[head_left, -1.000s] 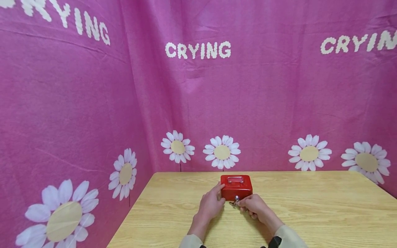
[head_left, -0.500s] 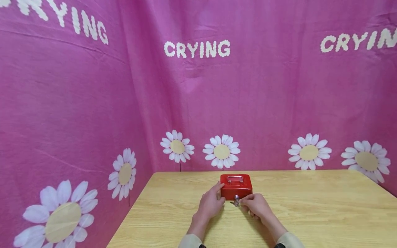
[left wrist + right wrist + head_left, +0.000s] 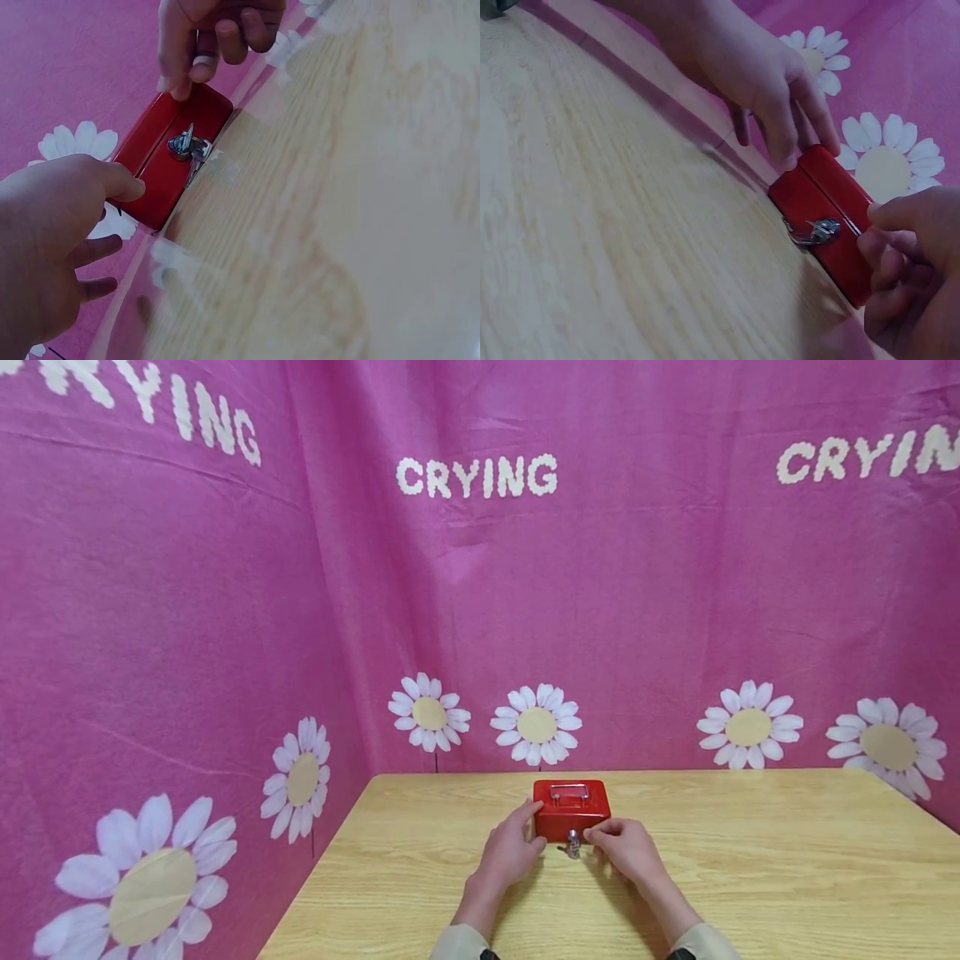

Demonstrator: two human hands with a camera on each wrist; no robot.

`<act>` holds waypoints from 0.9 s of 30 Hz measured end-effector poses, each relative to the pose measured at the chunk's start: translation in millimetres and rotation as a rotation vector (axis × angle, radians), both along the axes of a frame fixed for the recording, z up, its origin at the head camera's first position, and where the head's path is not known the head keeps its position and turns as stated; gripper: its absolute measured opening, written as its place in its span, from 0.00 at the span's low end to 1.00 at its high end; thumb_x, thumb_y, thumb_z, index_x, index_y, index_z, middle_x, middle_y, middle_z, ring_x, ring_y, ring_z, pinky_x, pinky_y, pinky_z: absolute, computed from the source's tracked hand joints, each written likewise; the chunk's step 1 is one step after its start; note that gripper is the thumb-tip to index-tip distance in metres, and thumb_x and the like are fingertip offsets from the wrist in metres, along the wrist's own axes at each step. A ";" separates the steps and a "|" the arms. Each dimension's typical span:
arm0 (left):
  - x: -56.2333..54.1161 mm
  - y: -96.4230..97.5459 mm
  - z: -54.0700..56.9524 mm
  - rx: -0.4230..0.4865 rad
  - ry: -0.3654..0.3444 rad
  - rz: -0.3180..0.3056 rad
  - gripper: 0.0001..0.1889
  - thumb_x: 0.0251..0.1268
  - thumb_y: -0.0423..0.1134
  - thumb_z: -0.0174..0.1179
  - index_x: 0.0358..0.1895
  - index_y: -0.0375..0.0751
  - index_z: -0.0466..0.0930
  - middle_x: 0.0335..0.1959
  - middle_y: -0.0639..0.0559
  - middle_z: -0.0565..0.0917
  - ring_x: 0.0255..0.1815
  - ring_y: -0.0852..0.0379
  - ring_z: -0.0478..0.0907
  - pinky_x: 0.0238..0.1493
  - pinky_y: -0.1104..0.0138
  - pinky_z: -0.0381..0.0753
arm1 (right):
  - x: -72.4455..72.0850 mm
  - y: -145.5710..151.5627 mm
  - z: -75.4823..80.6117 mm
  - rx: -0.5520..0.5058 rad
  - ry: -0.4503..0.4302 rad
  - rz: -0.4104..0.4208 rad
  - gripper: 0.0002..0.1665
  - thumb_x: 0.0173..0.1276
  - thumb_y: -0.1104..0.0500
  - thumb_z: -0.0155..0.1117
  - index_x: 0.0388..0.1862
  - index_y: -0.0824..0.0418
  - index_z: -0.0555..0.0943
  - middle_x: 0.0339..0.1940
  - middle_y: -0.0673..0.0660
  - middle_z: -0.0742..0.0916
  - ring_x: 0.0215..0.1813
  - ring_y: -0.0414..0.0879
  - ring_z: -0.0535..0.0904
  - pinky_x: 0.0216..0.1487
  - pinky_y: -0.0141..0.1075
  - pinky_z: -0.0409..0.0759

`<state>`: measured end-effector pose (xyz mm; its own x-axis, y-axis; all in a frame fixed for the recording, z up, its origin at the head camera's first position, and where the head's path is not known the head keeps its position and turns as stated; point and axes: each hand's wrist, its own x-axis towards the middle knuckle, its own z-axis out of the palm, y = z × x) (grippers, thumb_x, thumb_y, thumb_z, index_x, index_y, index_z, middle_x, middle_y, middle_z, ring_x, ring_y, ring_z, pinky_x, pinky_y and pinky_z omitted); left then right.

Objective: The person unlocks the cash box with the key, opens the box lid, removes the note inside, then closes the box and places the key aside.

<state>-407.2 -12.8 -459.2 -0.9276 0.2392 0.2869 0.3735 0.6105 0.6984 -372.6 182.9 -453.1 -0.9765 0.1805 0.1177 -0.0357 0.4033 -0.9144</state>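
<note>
Closed red box (image 3: 572, 817), key (image 3: 189, 133) in lock (image 3: 177, 148), left grip (image 3: 510, 852) loose, right grip's (image 3: 630, 847) hold unclear

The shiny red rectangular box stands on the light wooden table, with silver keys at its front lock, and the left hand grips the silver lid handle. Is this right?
Not the handle: the head view shows the left hand touching the left end of the box. The rest is right.
</note>
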 end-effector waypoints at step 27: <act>-3.2 -6.5 -2.7 0.069 -0.043 0.030 0.28 0.66 0.36 0.61 0.70 0.42 0.71 0.67 0.41 0.77 0.64 0.39 0.77 0.66 0.43 0.73 | -3.1 25.3 1.1 0.104 0.103 -0.024 0.27 0.68 0.54 0.66 0.59 0.70 0.78 0.54 0.68 0.84 0.46 0.53 0.84 0.37 0.35 0.80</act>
